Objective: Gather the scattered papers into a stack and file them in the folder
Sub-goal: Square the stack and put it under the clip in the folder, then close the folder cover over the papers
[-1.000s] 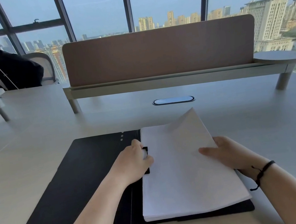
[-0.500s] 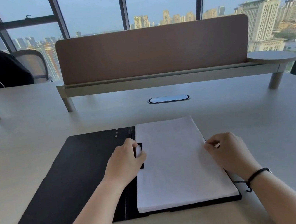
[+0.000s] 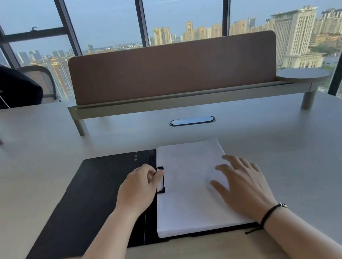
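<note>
pale wood-tone desk fills lower frame. brown divider panel on raised shelf at centre. oval cable port below it. floor-to-ceiling windows, dark frames, city towers, hazy daylight. mesh chair, seated person upper left.

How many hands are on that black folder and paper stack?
2. The left hand is at the clip on the stack's left edge; the right hand lies flat on the paper stack, which sits in the open folder.
</note>
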Available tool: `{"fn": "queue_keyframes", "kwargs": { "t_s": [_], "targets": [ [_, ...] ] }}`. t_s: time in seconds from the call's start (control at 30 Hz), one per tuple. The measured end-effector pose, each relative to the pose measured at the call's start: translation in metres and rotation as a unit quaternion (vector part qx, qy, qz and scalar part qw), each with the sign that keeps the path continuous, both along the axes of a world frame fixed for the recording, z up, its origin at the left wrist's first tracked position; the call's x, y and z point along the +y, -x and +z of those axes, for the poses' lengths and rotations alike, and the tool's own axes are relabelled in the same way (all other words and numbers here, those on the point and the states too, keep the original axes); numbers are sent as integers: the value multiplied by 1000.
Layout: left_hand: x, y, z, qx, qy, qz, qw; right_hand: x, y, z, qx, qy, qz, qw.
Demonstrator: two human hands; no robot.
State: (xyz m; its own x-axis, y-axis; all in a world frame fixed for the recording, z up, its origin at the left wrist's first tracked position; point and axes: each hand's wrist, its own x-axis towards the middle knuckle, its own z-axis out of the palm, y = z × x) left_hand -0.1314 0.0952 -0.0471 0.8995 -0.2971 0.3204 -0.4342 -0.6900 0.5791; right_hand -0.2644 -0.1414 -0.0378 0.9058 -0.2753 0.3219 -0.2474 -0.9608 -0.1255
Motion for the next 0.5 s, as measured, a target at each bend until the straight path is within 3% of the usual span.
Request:
{"fn": "queue_keyframes", "kwargs": {
  "t_s": [0.07, 0.2, 0.5],
  "targets": [
    [15, 2, 1, 14, -7, 6, 1000, 5, 2, -2, 25, 17, 35, 999],
    [59, 3, -2, 28, -169, 108, 979, 7, 4, -2, 76, -36, 40, 996],
    [141, 11, 4, 144, -137, 334, 921, 26, 17, -4, 98, -3, 23, 995]
  ]
}}
